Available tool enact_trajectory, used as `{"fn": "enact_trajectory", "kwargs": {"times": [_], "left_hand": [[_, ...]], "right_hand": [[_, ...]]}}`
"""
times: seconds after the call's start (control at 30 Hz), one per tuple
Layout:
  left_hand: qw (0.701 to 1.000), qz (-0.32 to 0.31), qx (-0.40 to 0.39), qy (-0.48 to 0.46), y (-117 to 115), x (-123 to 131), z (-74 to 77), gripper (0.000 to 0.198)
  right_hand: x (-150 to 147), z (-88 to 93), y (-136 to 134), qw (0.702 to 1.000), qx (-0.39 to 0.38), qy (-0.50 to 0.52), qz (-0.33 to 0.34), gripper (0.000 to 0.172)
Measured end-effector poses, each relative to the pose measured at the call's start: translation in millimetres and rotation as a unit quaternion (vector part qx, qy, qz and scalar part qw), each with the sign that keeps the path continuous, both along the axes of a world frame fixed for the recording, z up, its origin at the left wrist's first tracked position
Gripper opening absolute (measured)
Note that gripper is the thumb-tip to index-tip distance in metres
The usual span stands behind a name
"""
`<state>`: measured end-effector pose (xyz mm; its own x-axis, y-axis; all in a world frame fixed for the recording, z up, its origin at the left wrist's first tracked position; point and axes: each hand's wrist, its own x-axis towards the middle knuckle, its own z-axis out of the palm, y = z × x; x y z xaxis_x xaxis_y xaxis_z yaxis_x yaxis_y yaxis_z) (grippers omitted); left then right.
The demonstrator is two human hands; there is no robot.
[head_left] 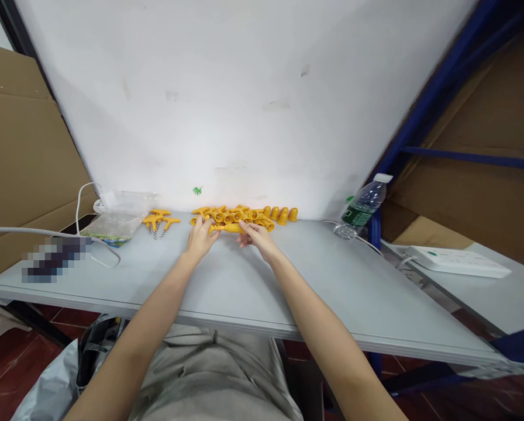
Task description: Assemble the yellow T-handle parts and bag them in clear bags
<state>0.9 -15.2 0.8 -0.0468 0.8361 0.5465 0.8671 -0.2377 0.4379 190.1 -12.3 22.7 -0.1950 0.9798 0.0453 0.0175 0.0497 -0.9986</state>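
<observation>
A yellow plastic corkscrew (232,228) lies sideways between my two hands, just above the table. My left hand (199,238) has its fingers closed round the left end, and part of that end is hidden behind them. At the right end, the thumb and fingers of my right hand (258,237) pinch the wider part. Right behind both hands is a pile of yellow corkscrew parts (220,216), several with round hollow openings. Off to the left lie several T-handled corkscrews (157,221) with bare metal spirals. Several yellow caps (283,216) stand to the right of the pile.
The grey table (244,286) meets a white wall panel (244,105). A clear plastic bag (124,219) and white cables lie left. A plastic bottle (362,209) leans at the right, before a blue frame post (397,146). Beyond it sits a white power strip (459,261).
</observation>
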Motion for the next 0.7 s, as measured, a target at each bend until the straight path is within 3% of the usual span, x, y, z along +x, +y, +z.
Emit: {"fn": "enact_trajectory", "kwargs": {"times": [0.3, 0.43, 0.5, 0.6, 0.7], "left_hand": [[1.000, -0.012, -0.007, 0.016, -0.5, -0.9, -2.2, 0.025], [1.000, -0.018, -0.016, 0.019, 0.6, -2.5, -5.5, 0.028], [0.999, -0.027, -0.017, 0.016, 0.5, -2.6, -7.5, 0.041], [0.999, -0.041, 0.020, 0.022, 0.0, -2.8, -10.2, 0.078], [0.998, -0.039, 0.048, 0.027, 0.1, -4.3, -12.2, 0.086]], "right_hand": [[-4.2, 0.5, -1.5, 0.998, -0.053, 0.023, -0.020, 0.043], [-10.2, -0.7, -3.0, 0.991, -0.110, 0.075, -0.010, 0.036], [-12.5, -0.6, -2.3, 0.981, -0.152, 0.123, 0.009, 0.032], [-11.5, 2.8, 5.4, 0.967, -0.179, 0.180, 0.006, 0.022], [-4.2, 10.6, 22.0, 0.972, -0.097, 0.201, -0.077, 0.019]]}}
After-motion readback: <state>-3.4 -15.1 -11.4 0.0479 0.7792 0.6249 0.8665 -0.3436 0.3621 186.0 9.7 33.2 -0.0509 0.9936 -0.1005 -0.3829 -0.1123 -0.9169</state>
